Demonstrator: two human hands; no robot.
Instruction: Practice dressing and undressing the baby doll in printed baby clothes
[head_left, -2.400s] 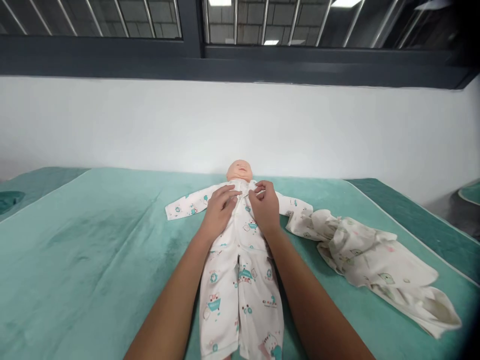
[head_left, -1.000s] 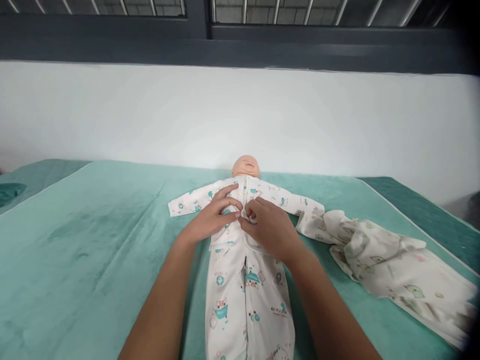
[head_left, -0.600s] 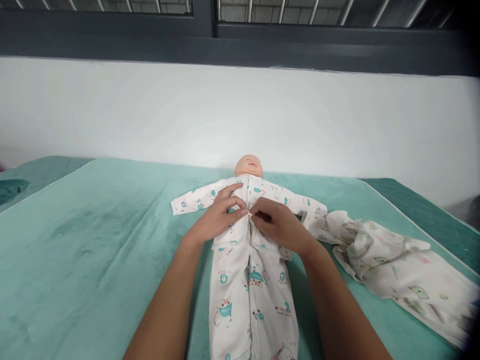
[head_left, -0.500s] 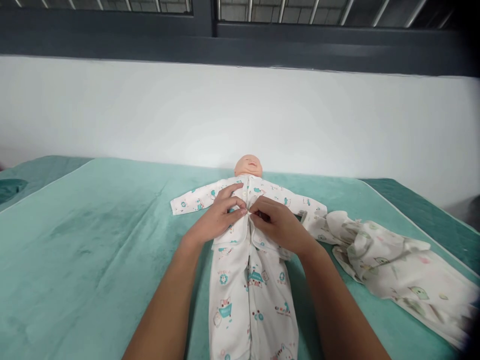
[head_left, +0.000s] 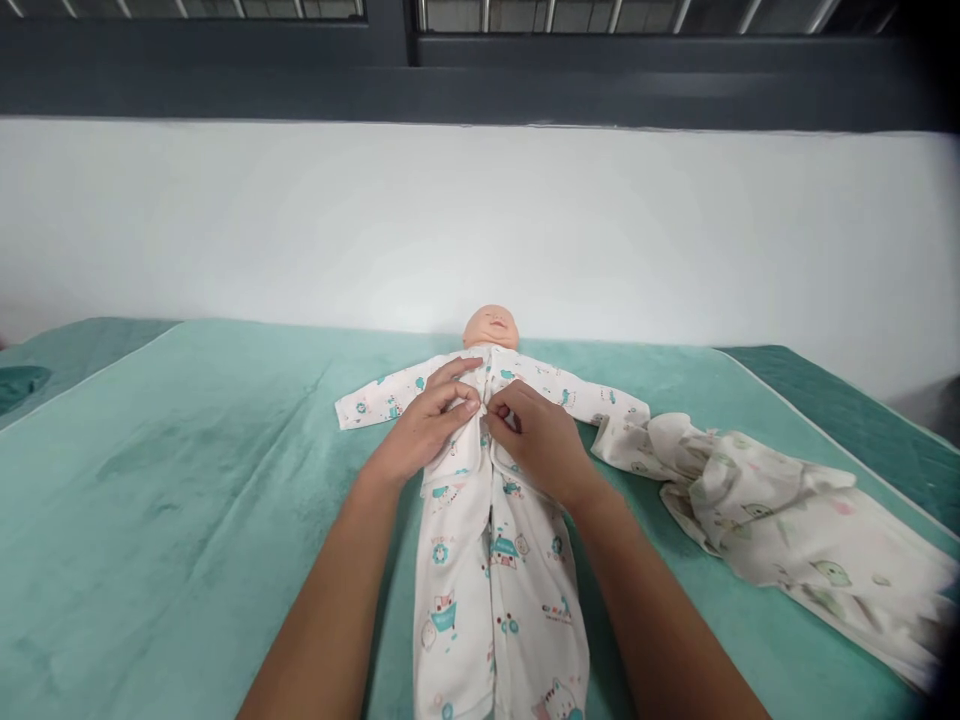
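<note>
A baby doll (head_left: 491, 326) lies on its back, its head toward the wall and its arms spread wide. It wears a white printed baby jacket (head_left: 457, 463) with a front opening, above matching white printed pants (head_left: 450, 570). Over the doll's chest, my left hand (head_left: 435, 415) pinches the jacket's front edge between thumb and forefinger, other fingers resting on the cloth. Facing it, my right hand (head_left: 536, 435) has its fingertips closed on the other side of the same opening. Any button or snap between the fingertips is hidden.
A crumpled white printed cloth garment (head_left: 765, 510) lies at the right, touching the doll's sleeve end. Everything rests on a green padded sheet (head_left: 225, 520) with darker green edges. A white wall (head_left: 420, 220) and a dark window frame (head_left: 525, 90) stand behind.
Both hands have shifted slightly up the jacket front, toward the doll's head. Their fingertips are a little farther apart now. The view has moved slightly.
</note>
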